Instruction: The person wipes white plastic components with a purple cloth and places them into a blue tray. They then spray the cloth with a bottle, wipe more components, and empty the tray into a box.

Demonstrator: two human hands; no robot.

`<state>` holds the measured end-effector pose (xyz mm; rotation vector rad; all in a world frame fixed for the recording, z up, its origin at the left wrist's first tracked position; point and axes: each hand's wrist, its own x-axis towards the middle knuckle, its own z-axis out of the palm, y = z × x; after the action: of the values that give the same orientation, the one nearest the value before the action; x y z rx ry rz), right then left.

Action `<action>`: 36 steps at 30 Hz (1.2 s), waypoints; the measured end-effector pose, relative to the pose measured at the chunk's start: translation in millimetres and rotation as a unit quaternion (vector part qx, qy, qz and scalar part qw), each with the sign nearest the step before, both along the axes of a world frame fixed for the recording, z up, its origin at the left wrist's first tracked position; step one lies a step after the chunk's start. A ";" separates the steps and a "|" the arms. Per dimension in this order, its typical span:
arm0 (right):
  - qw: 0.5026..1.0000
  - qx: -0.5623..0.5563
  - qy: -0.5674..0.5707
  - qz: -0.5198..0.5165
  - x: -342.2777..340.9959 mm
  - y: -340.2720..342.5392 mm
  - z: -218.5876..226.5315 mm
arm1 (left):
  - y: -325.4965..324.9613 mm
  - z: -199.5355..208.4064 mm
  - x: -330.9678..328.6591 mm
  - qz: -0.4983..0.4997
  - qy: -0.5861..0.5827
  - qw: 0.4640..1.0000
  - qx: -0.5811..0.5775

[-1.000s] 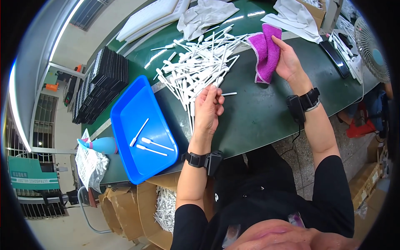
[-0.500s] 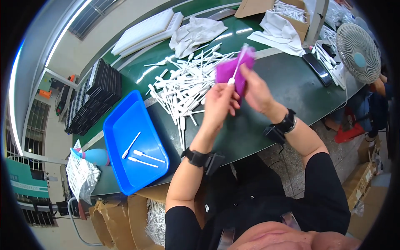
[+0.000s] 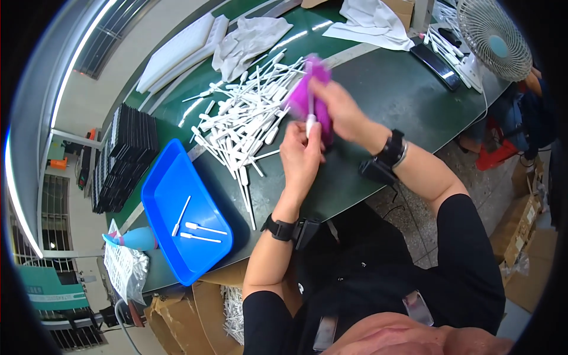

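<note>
- In the head view, the left hand (image 3: 300,155) pinches a white stick (image 3: 310,123) between thumb and curled fingers, its thicker end at the fingertips and its thin shaft pointing away from the person.
- The right hand (image 3: 346,115) grips a purple cloth (image 3: 300,97) just beyond the left hand; hand and cloth are blurred, and some fingers are hidden.
- The held stick's shaft meets the cloth; whether the cloth wraps fully around it, I cannot tell.
- Left of the hands, a loose pile of similar white sticks (image 3: 236,127) lies on the dark green table (image 3: 378,89).
- Nearer the person and further left, a blue tray (image 3: 158,204) holds three white sticks (image 3: 203,228), lying apart from one another.
- Beyond the pile lies a crumpled white cloth (image 3: 251,44), beside white slabs (image 3: 177,52).
- At the right, a dark phone (image 3: 436,66) lies near a round fan (image 3: 496,44).
- Stacked black trays (image 3: 127,155) stand left of the pile.
</note>
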<state>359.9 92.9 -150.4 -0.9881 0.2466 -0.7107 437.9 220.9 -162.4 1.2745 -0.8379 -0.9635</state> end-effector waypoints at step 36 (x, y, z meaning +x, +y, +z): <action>0.782 -0.616 0.005 0.096 -2.5 51.6 4.3 | 94.3 27.8 61.7 0.450 0.020 0.858 -0.247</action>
<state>357.4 144.5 -146.1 -2.2338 -0.3967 -0.6408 499.6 315.2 -134.6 1.0016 -0.3228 -0.0032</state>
